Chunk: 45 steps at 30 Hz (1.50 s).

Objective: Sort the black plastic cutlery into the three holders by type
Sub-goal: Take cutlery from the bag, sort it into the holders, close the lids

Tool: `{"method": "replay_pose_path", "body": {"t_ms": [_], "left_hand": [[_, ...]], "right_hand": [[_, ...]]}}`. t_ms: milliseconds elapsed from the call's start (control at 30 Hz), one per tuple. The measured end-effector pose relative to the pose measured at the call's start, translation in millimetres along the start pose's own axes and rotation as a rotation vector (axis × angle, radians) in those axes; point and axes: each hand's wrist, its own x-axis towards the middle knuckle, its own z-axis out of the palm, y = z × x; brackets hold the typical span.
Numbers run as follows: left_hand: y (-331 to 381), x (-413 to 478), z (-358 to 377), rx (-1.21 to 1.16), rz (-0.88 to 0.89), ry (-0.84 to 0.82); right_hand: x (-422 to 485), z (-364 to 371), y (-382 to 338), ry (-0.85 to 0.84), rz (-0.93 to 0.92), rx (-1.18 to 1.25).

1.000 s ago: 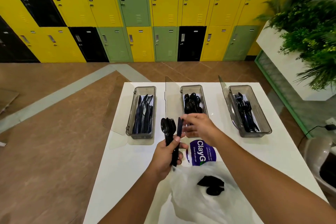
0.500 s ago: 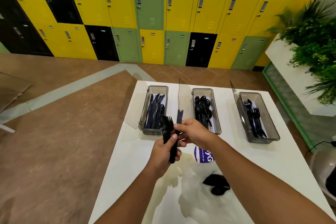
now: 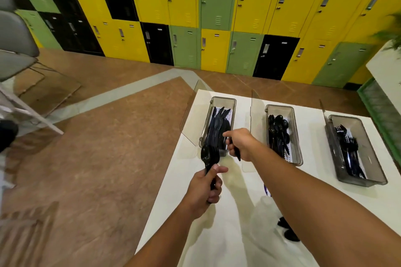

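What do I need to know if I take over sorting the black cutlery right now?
Left hand grips a spoon-and-fork bunch.
Right hand holds one black utensil at the knife holder's near end.
Done: some spoons in the spoon holder, forks in the fork holder.
Left: place this utensil, sort the bunch, then the black pieces in the plastic bag.

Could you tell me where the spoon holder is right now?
In the head view, the spoon holder is the middle of three on the white table, between the knife holder on its left and the fork holder on its right.
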Motion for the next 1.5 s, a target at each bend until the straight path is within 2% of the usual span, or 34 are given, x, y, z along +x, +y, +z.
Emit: {"method": "replay_pose_path", "body": {"t_ms": [167, 333, 700, 767, 900, 1100, 1267, 1500], "left_hand": [[-1, -3, -6, -0.051, -0.030, -0.030], [-2, -4, -7, 0.014, 0.000, -0.055], [4, 4, 26, 0.102, 0.097, -0.058], [2, 7, 37, 0.133, 0.105, -0.066], [-2, 11, 62, 0.181, 0.107, -0.119], [-9, 15, 97, 0.198, 0.056, -0.208], [-14, 18, 121, 0.222, 0.027, -0.278], [-24, 21, 152, 0.224, -0.038, -0.364]], "right_hand": [[17, 14, -8, 0.046, -0.036, 0.032], [17, 12, -8, 0.062, -0.085, 0.085], [-46, -39, 37, -0.455, -0.082, 0.027], [-52, -51, 44, -0.433, -0.104, 0.037], [-62, -75, 48, -0.265, -0.133, 0.098], [-81, -111, 61, -0.286, -0.128, 0.169], [-88, -138, 66, -0.134, -0.106, 0.295], [-93, -169, 77, -0.163, -0.124, 0.358]]}}
